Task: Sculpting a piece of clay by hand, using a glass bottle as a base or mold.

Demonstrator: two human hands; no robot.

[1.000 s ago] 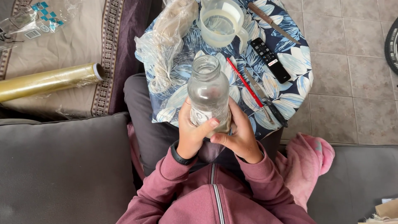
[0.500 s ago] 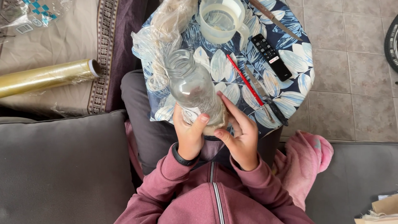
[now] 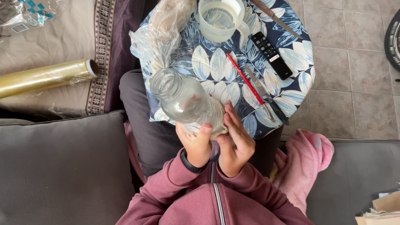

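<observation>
1. Over the lap, a small round table with a blue-and-white leaf-print cloth (image 3: 291,79) fills the upper middle of the head view; a grey sofa cushion (image 3: 62,166) lies to the person's left and tiled floor to the right.
2. On the beige throw at far left: a roll of clear yellowish cling film (image 3: 46,77), long axis roughly left-right, well apart from both hands.
3. Held above the table's near edge: a clear glass bottle (image 3: 187,102), tilted, long axis running from the hands up and to the left, open mouth pointing away from the person, base toward the palms.
4. Crumpled clear plastic bag (image 3: 162,33) sits just beyond the bottle mouth; translucent plastic jug (image 3: 221,18) is beside it at the far edge.
5. Left hand (image 3: 196,143) is wrapped under the bottle's base, thumb up on the glass, fingers clamped on it.
6. Right hand (image 3: 235,141) lies against the base's right side, fingers together and fairly straight, touching; it looks like pressing rather than gripping, hard to be sure.
7. Both hands are at the base; neither is nearer the mouth.
8. Black remote control (image 3: 273,56), red pencil (image 3: 246,79) and a dark-handled knife (image 3: 266,100) lie right of the bottle, apart from it.
</observation>
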